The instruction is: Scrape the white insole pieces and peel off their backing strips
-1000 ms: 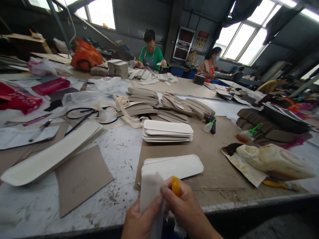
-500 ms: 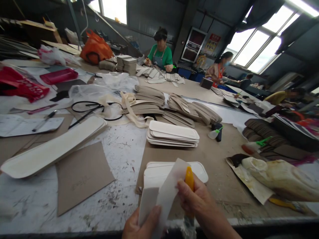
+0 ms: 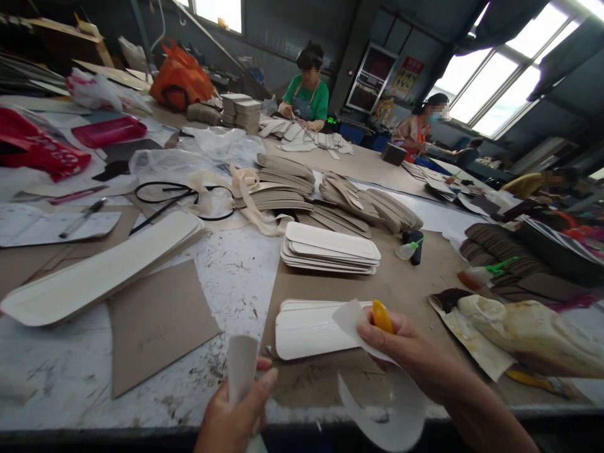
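Observation:
My left hand is closed around a pale, narrow strip that stands up near the table's front edge. Between the fingers of my right hand are a yellow-handled brush, its lower end hidden, and a thin translucent backing sheet. That sheet curls down below the hand, while its upper end overlaps a low pile of white rounded panels. Behind lies a taller stack of similar white panels.
Brown curved pieces lie in heaps farther back. On the right are a green-tipped bottle, a stained plastic container and another yellow-handled brush. Long white panels and a brown sheet lie left. Several co-workers sit beyond.
My hands have moved apart, the left one leftward with the pale strip, the right one rightward with brush and backing sheet. The sheet has come away from the strip and now curls down.

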Tool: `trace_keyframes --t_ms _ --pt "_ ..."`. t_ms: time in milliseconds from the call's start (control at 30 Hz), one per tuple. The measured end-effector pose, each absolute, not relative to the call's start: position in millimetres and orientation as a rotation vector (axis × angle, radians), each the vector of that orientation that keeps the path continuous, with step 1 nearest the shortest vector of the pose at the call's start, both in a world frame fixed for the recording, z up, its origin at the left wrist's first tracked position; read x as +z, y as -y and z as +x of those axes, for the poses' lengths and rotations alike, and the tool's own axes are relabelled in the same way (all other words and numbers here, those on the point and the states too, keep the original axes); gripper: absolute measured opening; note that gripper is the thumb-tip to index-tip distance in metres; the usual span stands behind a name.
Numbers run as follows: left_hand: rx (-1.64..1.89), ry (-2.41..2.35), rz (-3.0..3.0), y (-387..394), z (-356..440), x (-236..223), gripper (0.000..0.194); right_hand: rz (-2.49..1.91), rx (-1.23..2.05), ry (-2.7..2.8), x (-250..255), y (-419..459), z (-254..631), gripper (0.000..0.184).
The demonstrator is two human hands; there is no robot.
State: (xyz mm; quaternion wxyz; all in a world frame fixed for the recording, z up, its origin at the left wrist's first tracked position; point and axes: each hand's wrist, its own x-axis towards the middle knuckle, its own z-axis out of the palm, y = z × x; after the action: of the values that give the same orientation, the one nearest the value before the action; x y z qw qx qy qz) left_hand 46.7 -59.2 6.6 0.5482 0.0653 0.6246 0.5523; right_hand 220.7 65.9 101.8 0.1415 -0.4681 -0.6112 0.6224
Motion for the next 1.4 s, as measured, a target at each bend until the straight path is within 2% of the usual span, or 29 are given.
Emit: trace_keyframes --t_ms 100,200,367,533,867,1100,1200,1300,1400 --pt "1.288 -1.458 0.195 40 29 10 0.062 -1.368 1.754 2.197 94 -84 204 0.030" --pt "1.160 -1.428 0.269 26 20 12 0.055 -1.385 1.604 2.572 83 -99 179 0.025" --pt "1.023 -1.439 0.333 16 14 11 0.033 -1.384 1.406 2.887 73 -114 152 0.023" --pt "0.975 -1.448 0.342 13 12 13 0.026 -1.352 1.166 3.082 75 -117 145 0.019" --pt "0.939 -1.424 0.360 12 10 13 0.024 -1.290 0.892 3.241 72 -115 143 0.026" --pt "0.902 -1.508 0.472 4 13 16 0.039 -1.282 0.818 3.262 75 -110 138 0.026" --pt "0.912 -1.548 0.525 0 15 16 0.038 -1.294 0.775 3.248 79 -105 140 0.026" --pt "0.905 -1.582 0.561 -3 15 16 0.039 -1.347 0.740 3.196 85 -104 163 0.024" --pt "0.898 -1.630 0.585 -3 13 13 0.042 -1.583 0.833 2.997 90 -108 212 0.022"
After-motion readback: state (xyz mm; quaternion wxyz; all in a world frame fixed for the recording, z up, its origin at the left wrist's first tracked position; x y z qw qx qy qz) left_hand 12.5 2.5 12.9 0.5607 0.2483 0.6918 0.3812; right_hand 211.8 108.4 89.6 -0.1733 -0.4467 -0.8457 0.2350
